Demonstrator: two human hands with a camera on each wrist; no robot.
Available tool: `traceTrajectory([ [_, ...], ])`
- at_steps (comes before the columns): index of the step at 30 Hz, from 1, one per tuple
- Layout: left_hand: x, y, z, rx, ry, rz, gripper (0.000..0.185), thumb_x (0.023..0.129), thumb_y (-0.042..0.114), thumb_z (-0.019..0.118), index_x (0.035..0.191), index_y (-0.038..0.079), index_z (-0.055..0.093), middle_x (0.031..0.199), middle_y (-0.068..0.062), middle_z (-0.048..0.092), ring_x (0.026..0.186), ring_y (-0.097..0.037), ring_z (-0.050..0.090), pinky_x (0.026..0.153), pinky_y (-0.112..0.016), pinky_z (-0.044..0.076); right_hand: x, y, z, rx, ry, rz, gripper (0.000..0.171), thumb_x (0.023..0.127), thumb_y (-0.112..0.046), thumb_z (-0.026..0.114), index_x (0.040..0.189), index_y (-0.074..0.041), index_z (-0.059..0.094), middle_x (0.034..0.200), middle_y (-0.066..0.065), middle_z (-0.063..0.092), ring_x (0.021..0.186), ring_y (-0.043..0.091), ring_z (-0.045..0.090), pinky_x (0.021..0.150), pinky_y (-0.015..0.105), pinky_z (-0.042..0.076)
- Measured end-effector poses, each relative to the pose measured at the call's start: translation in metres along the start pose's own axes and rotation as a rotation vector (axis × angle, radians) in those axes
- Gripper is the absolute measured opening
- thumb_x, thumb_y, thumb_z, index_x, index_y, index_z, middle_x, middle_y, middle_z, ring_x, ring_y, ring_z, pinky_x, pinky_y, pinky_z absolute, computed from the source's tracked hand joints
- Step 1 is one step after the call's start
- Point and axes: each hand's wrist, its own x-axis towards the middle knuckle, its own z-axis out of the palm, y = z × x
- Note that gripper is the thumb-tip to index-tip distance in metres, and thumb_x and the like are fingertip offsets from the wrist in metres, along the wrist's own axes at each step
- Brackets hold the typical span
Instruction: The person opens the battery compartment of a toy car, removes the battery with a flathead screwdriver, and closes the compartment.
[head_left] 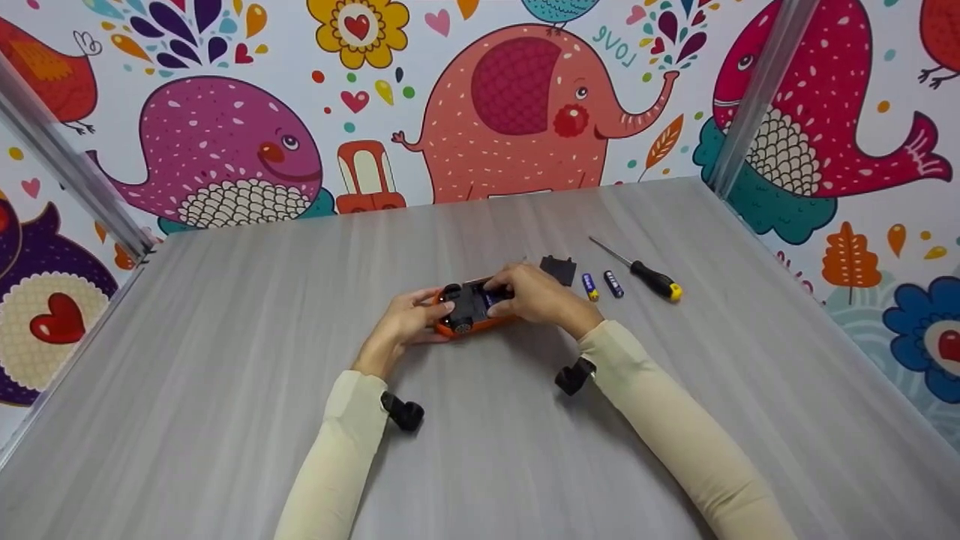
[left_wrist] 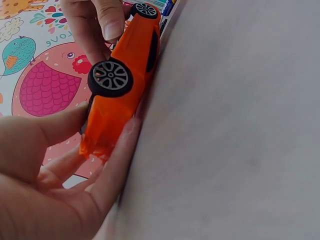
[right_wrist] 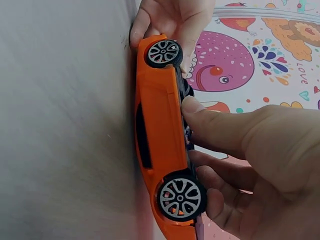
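An orange toy car (head_left: pixel 450 328) lies upside down on the table, with its black underside and wheels facing up. My left hand (head_left: pixel 405 319) grips one end of the car, thumb on the underside and fingers beneath the body. Over the open battery compartment, my right hand (head_left: pixel 536 294) reaches in with thumb and fingertips around a blue battery (head_left: pixel 493 298), which they partly hide. In the right wrist view, the right thumb (right_wrist: pixel 215 117) and curled fingers sit at the edge of the underside, between the wheels.
Just right of the car lie a black battery cover (head_left: pixel 559 270), a blue-and-yellow battery (head_left: pixel 590 287) and a dark battery (head_left: pixel 613 284). Beyond them is a screwdriver (head_left: pixel 652 280) with a black and yellow handle. A patterned wall (head_left: pixel 375 112) borders the grey table (head_left: pixel 225 315).
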Motion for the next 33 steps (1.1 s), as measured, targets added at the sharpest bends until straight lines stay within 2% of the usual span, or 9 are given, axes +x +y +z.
traceTrajectory([
  [8, -0.0019, 0.0014, 0.0013, -0.012, 0.005, -0.001, 0.058, 0.097, 0.012, 0.065, 0.151, 0.008, 0.044, 0.142, -0.024, 0.049, 0.091, -0.019, 0.064, 0.074, -0.033, 0.063, 0.0006, -0.0005, 0.0034, -0.014, 0.028, 0.011, 0.043, 0.092, -0.028, 0.074, 0.130, -0.011, 0.068, 0.126, 0.008, 0.067, 0.116, 0.024, 0.059, 0.109, 0.045, 0.048],
  [13, -0.0007, 0.0008, 0.0012, -0.013, 0.007, -0.001, 0.058, 0.097, 0.012, 0.065, 0.151, 0.007, 0.044, 0.142, -0.024, 0.048, 0.093, -0.020, 0.064, 0.074, -0.033, 0.063, 0.0004, -0.0006, 0.0047, -0.055, 0.047, -0.020, 0.042, 0.093, -0.028, 0.073, 0.130, -0.009, 0.067, 0.122, 0.009, 0.068, 0.112, 0.024, 0.059, 0.107, 0.045, 0.048],
  [17, -0.0002, 0.0008, 0.0005, 0.003, 0.002, -0.004, 0.058, 0.097, 0.013, 0.065, 0.151, 0.008, 0.043, 0.145, -0.024, 0.047, 0.097, -0.021, 0.063, 0.076, -0.033, 0.063, 0.0007, 0.0001, 0.0055, -0.114, 0.058, -0.082, 0.042, 0.094, -0.026, 0.071, 0.131, -0.005, 0.066, 0.123, 0.012, 0.068, 0.118, 0.028, 0.057, 0.117, 0.047, 0.039],
  [20, 0.0000, 0.0010, 0.0002, 0.009, -0.001, -0.008, 0.058, 0.098, 0.014, 0.064, 0.152, 0.008, 0.043, 0.145, -0.023, 0.047, 0.100, -0.021, 0.063, 0.076, -0.033, 0.063, 0.0005, 0.0002, 0.0060, -0.151, 0.048, -0.110, 0.042, 0.096, -0.025, 0.068, 0.133, -0.004, 0.065, 0.127, 0.013, 0.066, 0.121, 0.030, 0.054, 0.118, 0.048, 0.037],
  [25, -0.0002, 0.0011, 0.0004, 0.010, 0.001, -0.016, 0.058, 0.098, 0.014, 0.064, 0.152, 0.009, 0.043, 0.146, -0.022, 0.047, 0.101, -0.022, 0.062, 0.076, -0.033, 0.063, 0.0000, 0.0003, 0.0073, -0.175, 0.036, -0.113, 0.040, 0.098, -0.025, 0.065, 0.134, -0.007, 0.064, 0.127, 0.014, 0.064, 0.119, 0.029, 0.053, 0.108, 0.047, 0.046],
  [33, -0.0021, 0.0019, 0.0009, 0.012, -0.001, -0.018, 0.058, 0.098, 0.013, 0.064, 0.152, 0.009, 0.043, 0.147, -0.022, 0.048, 0.100, -0.022, 0.063, 0.077, -0.033, 0.063, -0.0021, -0.0018, 0.0098, -0.216, 0.038, -0.099, 0.039, 0.099, -0.025, 0.063, 0.135, -0.008, 0.063, 0.127, 0.011, 0.062, 0.117, 0.028, 0.052, 0.103, 0.047, 0.049],
])
